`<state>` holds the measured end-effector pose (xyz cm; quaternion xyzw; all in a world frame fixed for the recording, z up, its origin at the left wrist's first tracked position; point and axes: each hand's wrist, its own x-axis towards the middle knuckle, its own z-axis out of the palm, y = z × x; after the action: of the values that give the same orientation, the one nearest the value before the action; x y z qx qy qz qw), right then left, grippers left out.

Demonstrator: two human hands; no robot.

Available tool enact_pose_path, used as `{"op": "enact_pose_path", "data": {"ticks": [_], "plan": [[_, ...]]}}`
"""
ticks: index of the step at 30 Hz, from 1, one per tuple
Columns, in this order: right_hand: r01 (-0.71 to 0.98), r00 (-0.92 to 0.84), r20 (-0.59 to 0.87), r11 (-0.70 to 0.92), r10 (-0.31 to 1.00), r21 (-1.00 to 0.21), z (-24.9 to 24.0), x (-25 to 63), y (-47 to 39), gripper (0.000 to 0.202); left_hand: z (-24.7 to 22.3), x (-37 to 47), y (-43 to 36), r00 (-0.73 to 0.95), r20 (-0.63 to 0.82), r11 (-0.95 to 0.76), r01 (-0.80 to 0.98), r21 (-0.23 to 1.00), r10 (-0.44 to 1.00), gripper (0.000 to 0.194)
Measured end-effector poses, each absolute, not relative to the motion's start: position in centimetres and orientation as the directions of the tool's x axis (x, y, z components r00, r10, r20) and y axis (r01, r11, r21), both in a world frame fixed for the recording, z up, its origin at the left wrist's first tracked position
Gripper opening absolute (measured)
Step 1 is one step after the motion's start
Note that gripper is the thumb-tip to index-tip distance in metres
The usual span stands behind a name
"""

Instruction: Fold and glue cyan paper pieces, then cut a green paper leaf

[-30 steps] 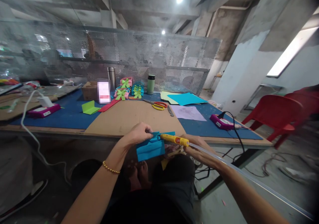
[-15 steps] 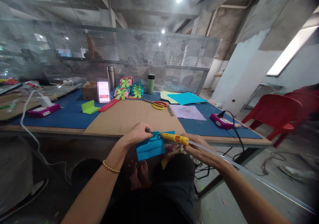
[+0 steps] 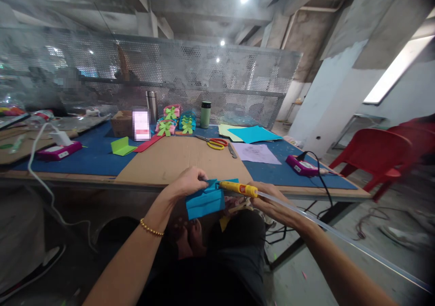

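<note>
My left hand (image 3: pixel 190 180) is closed, pinching the upper edge of a folded blue paper piece (image 3: pixel 205 203) over the front edge of the table. In my right hand (image 3: pixel 270 199) is a yellow hot glue gun (image 3: pixel 239 187), its nozzle pointing left at the top of the blue paper. A long clear glue stick (image 3: pixel 326 229) runs out of the gun's back end, down to the right. The gun's handle and most of my right fingers are hidden. Whether the nozzle touches the paper I cannot tell.
On the table lie a cardboard sheet (image 3: pixel 163 161), scissors (image 3: pixel 216 143), a knife blade (image 3: pixel 232 151), purple paper (image 3: pixel 257 153) and blue sheets (image 3: pixel 254 134). Behind stand bow-trimmed paper boxes (image 3: pixel 166 127), a green bottle (image 3: pixel 205 114) and a phone (image 3: pixel 141 125). A purple power strip (image 3: pixel 302 165) sits right.
The glue gun's nozzle has shifted very slightly to the right along the top of the blue paper. My left hand and the paper stay almost still.
</note>
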<state>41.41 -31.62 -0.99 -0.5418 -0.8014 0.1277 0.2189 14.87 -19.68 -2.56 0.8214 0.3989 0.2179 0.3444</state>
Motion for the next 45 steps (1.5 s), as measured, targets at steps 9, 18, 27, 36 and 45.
{"op": "enact_pose_path", "data": {"ticks": [9, 18, 27, 36, 45], "plan": [[0.798, -0.357, 0.202, 0.410, 0.912, -0.441, -0.48, 41.04, -31.60, 0.017, -2.40, 14.93, -19.92, 0.578, 0.083, -0.442, 0.515, 0.734, 0.812, 0.022], [0.820, -0.344, 0.200, 0.397, 0.917, -0.412, -0.46, 41.36, -31.66, 0.015, -2.45, 14.90, -19.80, 0.593, 0.088, -0.452, 0.499, 0.740, 0.800, 0.021], [0.816, -0.357, 0.215, 0.416, 0.909, -0.401, -0.27, 41.28, -31.41, 0.016, -2.45, 14.91, -19.96, 0.575, 0.082, -0.431, 0.504, 0.748, 0.814, 0.021], [0.821, -0.380, 0.196, 0.427, 0.904, -0.380, -0.63, 41.60, -31.15, 0.017, -2.84, 14.86, -19.50, 0.590, 0.100, -0.453, 0.490, 0.744, 0.802, 0.022], [0.858, -0.329, 0.227, 0.390, 0.917, -0.334, -0.53, 41.18, -30.98, 0.017, -2.66, 14.88, -19.77, 0.574, 0.073, -0.425, 0.508, 0.749, 0.816, 0.020]]}}
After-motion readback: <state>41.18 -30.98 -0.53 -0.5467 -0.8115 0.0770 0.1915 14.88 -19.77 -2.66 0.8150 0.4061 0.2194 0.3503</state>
